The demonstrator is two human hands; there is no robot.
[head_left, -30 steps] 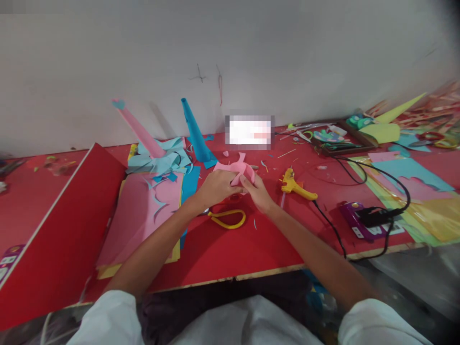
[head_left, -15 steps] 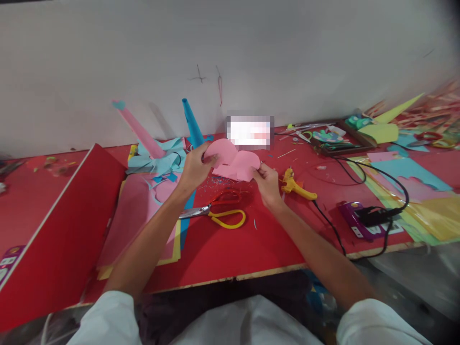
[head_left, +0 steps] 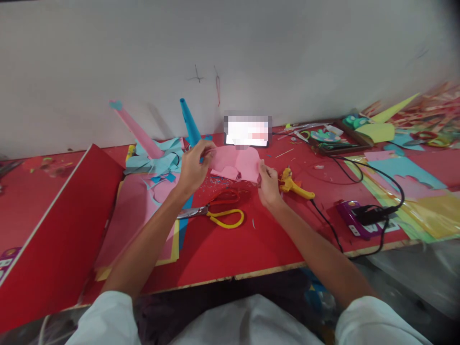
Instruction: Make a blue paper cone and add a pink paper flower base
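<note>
A pink paper cutout (head_left: 244, 162) with rounded lobes is held up above the red table between my two hands. My left hand (head_left: 196, 165) pinches its left edge, fingers closed. The right edge is gripped by my right hand (head_left: 269, 181), thumb on the near side. Just below lie large scissors (head_left: 212, 214) with one red and one yellow handle, blades pointing left. Close to my right hand rests a yellow hot glue gun (head_left: 296, 185). Small blue paper scraps are scattered under the cutout.
Behind the cutout stands a lit screen (head_left: 247, 131), blurred out. A blue paper cone (head_left: 190, 123) and a pink paper cone (head_left: 138, 129) rise at the left. Coloured sheets (head_left: 125, 215) lie by a red upright board (head_left: 68, 239). A purple power strip (head_left: 354, 218) with black cables is at right.
The pink cutout has tilted and spread wider, showing more of its lower edge. My left hand has turned slightly at the edge; my right hand has shifted a little downward along its side.
</note>
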